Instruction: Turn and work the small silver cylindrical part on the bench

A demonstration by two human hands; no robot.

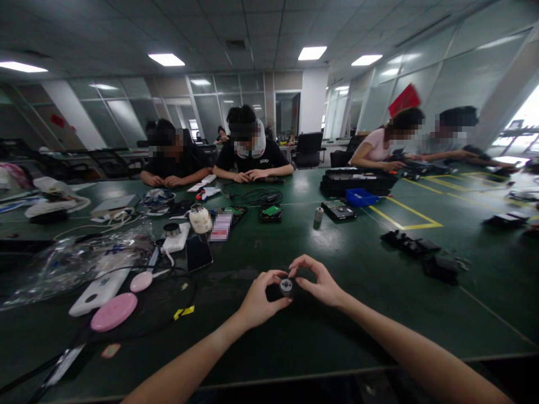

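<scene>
My left hand (260,303) and my right hand (316,280) meet over the green table (337,264), just in front of me. Between them sits a small dark round part with a silvery centre (286,287). The fingers of both hands curl round it, thumb and forefinger pinching its sides. Both forearms reach in from the bottom edge. What lies under the part is hidden by my fingers.
To my left lie a pink disc (114,312), a white device (99,290), a black phone (198,252), cables and clear plastic bags (76,255). Circuit boards (270,213), a blue tray (361,197) and black parts (410,243) lie farther out. Several people work across the table.
</scene>
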